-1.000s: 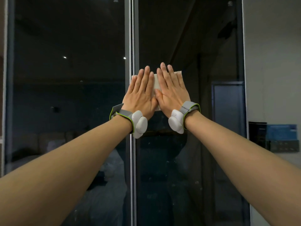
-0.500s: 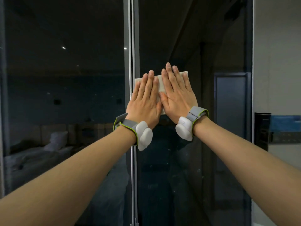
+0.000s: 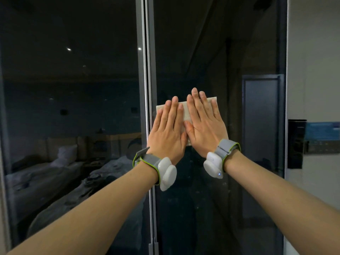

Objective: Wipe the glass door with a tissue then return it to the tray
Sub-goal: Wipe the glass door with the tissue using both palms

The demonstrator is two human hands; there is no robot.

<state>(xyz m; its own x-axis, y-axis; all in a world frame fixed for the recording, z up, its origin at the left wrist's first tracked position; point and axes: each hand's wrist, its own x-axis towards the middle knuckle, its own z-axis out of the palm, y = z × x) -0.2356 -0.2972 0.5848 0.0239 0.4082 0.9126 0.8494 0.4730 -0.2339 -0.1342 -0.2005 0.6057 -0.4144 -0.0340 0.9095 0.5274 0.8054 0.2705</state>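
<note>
A dark glass door (image 3: 202, 52) fills the view in front of me. A white folded tissue (image 3: 185, 115) lies flat against its right pane at about chest height, just right of the grey centre post (image 3: 147, 52). My left hand (image 3: 166, 133) and my right hand (image 3: 204, 129) lie side by side on the tissue, palms flat and fingers pointing up, pressing it to the glass. Only the tissue's top edge and a strip between the hands show. Both wrists wear grey bands with white pods. No tray is in view.
The left glass pane (image 3: 64, 89) reflects a dim room with a bed. A white wall (image 3: 312, 70) stands right of the door, with a black panel (image 3: 296, 144) and a blue holder (image 3: 322, 137) fixed to it.
Both hands have slid the tissue down the right pane and slightly to the right, still pressed flat together.
</note>
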